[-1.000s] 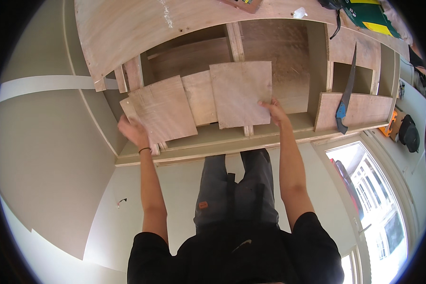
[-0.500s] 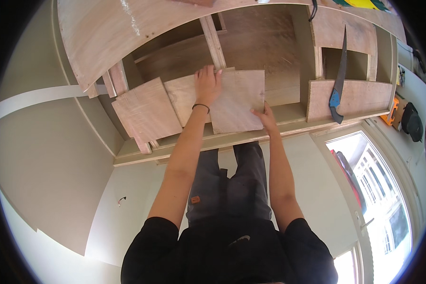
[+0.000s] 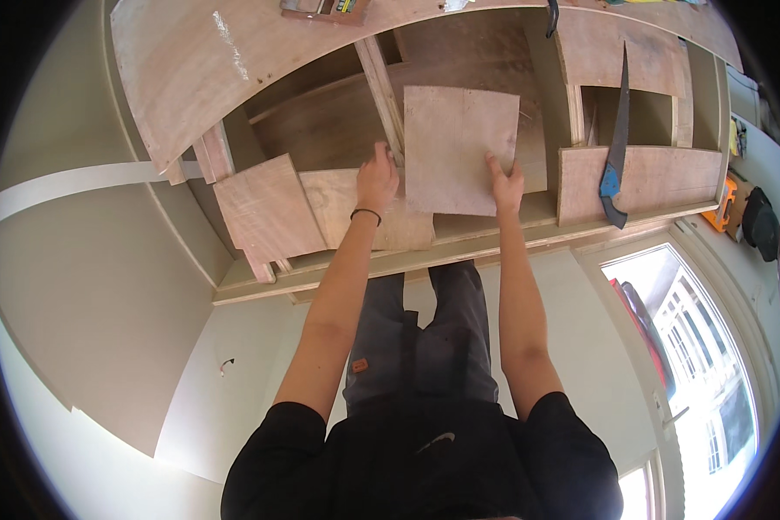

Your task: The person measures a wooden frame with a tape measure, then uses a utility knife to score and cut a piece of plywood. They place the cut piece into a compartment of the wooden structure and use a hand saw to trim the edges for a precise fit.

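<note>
Both hands (image 3: 442,178) on plywood panel (image 3: 459,147)

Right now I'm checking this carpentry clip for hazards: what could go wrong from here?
1. The square plywood panel is held only at its edges by the left hand and right hand; a loose grip could let it slip.
2. The hand saw leans on a cabinet panel beside the right hand and might get knocked.
3. Loose plywood pieces lean near the left hand and could topple.
</note>
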Action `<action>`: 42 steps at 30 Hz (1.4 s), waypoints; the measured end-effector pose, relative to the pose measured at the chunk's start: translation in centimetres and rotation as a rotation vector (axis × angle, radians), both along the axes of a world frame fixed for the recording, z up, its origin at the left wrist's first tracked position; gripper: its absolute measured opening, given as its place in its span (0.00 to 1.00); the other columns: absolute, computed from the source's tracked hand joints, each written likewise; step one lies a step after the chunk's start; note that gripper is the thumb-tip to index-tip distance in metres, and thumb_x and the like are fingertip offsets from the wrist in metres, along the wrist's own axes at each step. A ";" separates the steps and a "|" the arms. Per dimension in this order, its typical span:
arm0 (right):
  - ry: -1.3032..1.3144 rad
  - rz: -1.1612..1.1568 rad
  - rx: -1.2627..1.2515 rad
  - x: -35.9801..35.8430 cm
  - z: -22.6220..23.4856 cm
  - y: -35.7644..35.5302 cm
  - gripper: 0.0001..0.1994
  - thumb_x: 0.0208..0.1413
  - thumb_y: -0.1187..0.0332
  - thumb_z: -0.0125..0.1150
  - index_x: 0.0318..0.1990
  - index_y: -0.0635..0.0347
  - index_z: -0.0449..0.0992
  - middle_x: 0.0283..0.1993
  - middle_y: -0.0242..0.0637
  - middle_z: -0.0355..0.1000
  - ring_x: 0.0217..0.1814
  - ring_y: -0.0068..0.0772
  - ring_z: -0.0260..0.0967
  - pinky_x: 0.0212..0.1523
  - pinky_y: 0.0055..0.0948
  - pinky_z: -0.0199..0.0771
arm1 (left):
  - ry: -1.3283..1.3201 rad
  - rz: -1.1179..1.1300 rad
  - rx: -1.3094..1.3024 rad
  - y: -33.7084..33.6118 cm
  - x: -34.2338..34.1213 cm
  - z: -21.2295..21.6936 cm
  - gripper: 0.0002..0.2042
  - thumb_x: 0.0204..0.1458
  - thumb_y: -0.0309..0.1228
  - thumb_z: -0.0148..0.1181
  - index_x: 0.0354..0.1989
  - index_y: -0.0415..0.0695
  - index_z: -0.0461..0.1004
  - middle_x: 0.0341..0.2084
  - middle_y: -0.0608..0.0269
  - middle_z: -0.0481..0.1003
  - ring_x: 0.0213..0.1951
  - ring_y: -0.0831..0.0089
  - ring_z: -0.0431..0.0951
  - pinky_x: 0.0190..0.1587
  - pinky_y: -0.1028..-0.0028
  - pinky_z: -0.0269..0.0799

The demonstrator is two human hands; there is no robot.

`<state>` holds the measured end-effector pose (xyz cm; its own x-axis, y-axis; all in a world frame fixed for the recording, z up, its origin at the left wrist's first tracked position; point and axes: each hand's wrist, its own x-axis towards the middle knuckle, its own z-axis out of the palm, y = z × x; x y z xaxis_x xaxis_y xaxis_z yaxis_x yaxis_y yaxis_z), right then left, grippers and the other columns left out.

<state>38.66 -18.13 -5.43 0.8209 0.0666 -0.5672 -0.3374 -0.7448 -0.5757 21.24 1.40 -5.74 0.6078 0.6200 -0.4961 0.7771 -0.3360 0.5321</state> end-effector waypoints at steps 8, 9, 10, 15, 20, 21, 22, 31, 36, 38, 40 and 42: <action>0.107 0.080 -0.073 0.4 3.3 1.2 0.42 0.48 0.42 0.66 0.59 0.73 0.69 0.55 0.66 0.71 0.61 0.64 0.68 0.59 0.46 0.68 | -0.347 0.643 -0.424 0.6 0.7 4.2 0.22 0.64 0.43 0.51 0.58 0.39 0.66 0.53 0.48 0.73 0.52 0.56 0.74 0.52 0.59 0.71; 0.139 0.089 -0.006 -0.8 4.6 0.7 0.42 0.48 0.41 0.66 0.60 0.73 0.69 0.55 0.66 0.71 0.61 0.63 0.68 0.59 0.46 0.69 | -0.423 0.814 -0.709 0.1 0.1 6.1 0.24 0.64 0.45 0.53 0.60 0.39 0.66 0.56 0.51 0.72 0.55 0.59 0.73 0.54 0.61 0.71; 0.202 0.107 0.011 -2.1 6.0 0.1 0.42 0.49 0.41 0.65 0.60 0.72 0.69 0.56 0.65 0.71 0.61 0.62 0.68 0.60 0.46 0.68 | -0.351 0.882 -0.971 -0.1 -0.4 7.9 0.27 0.62 0.44 0.57 0.62 0.38 0.64 0.58 0.54 0.71 0.57 0.61 0.73 0.56 0.61 0.71; 0.344 0.236 -0.006 -7.2 11.0 -3.5 0.41 0.51 0.40 0.62 0.62 0.69 0.67 0.58 0.64 0.70 0.62 0.61 0.67 0.61 0.45 0.67 | -0.319 0.785 -1.173 -3.2 -3.8 14.5 0.29 0.57 0.31 0.65 0.65 0.35 0.61 0.58 0.53 0.71 0.58 0.61 0.73 0.57 0.62 0.73; 0.161 0.335 -0.218 -4.1 11.8 -10.3 0.37 0.57 0.46 0.59 0.65 0.68 0.62 0.65 0.58 0.63 0.67 0.58 0.61 0.63 0.46 0.66 | -0.193 0.802 -1.030 -5.3 -9.2 15.0 0.30 0.55 0.27 0.66 0.64 0.33 0.61 0.59 0.51 0.70 0.57 0.59 0.73 0.57 0.63 0.74; 0.069 0.350 -0.283 -2.1 11.4 -11.9 0.36 0.57 0.49 0.59 0.66 0.66 0.61 0.67 0.57 0.60 0.69 0.58 0.59 0.63 0.46 0.66 | -0.183 0.807 -0.987 -5.6 -10.5 14.9 0.29 0.55 0.28 0.66 0.63 0.34 0.62 0.58 0.51 0.71 0.57 0.60 0.74 0.57 0.62 0.74; -0.017 0.362 -0.351 0.1 10.9 -13.4 0.35 0.57 0.53 0.60 0.66 0.65 0.59 0.69 0.55 0.57 0.71 0.58 0.56 0.64 0.46 0.66 | -0.150 0.831 -0.939 -6.1 -11.7 14.9 0.28 0.56 0.30 0.66 0.63 0.35 0.63 0.57 0.52 0.72 0.57 0.61 0.74 0.57 0.62 0.74; -0.299 0.531 -0.859 15.7 4.9 -21.3 0.30 0.57 0.70 0.57 0.68 0.60 0.57 0.64 0.46 0.65 0.70 0.44 0.58 0.70 0.59 0.51 | -0.096 1.024 -0.883 -10.3 -16.6 19.5 0.27 0.59 0.34 0.63 0.64 0.37 0.62 0.57 0.52 0.71 0.56 0.58 0.74 0.58 0.58 0.73; -0.194 0.497 -0.805 17.5 4.2 -22.4 0.26 0.57 0.67 0.59 0.63 0.59 0.63 0.52 0.39 0.76 0.62 0.40 0.69 0.71 0.58 0.50 | -0.016 0.961 -0.702 -12.2 -15.5 21.5 0.30 0.56 0.34 0.66 0.64 0.37 0.61 0.57 0.52 0.71 0.55 0.57 0.75 0.58 0.57 0.74; -0.218 0.483 -0.796 17.9 4.4 -22.6 0.25 0.55 0.65 0.61 0.60 0.58 0.65 0.49 0.37 0.77 0.59 0.38 0.70 0.70 0.55 0.51 | -0.016 0.871 -0.619 -12.4 -14.6 21.9 0.31 0.55 0.34 0.67 0.64 0.37 0.61 0.57 0.51 0.71 0.56 0.57 0.74 0.57 0.57 0.75; -0.194 0.508 -0.801 18.0 5.3 -23.0 0.25 0.52 0.62 0.65 0.57 0.56 0.68 0.48 0.37 0.77 0.59 0.37 0.70 0.67 0.51 0.55 | -0.039 0.818 -0.585 -12.7 -13.3 22.0 0.32 0.55 0.35 0.68 0.65 0.37 0.60 0.57 0.51 0.70 0.56 0.56 0.74 0.57 0.57 0.75; -0.255 0.495 -0.725 17.5 7.1 -23.8 0.23 0.49 0.59 0.67 0.52 0.55 0.72 0.46 0.37 0.77 0.57 0.36 0.70 0.62 0.48 0.58 | -0.085 0.812 -0.617 -12.9 -11.8 22.3 0.33 0.56 0.36 0.68 0.65 0.37 0.60 0.58 0.51 0.69 0.57 0.56 0.73 0.56 0.58 0.75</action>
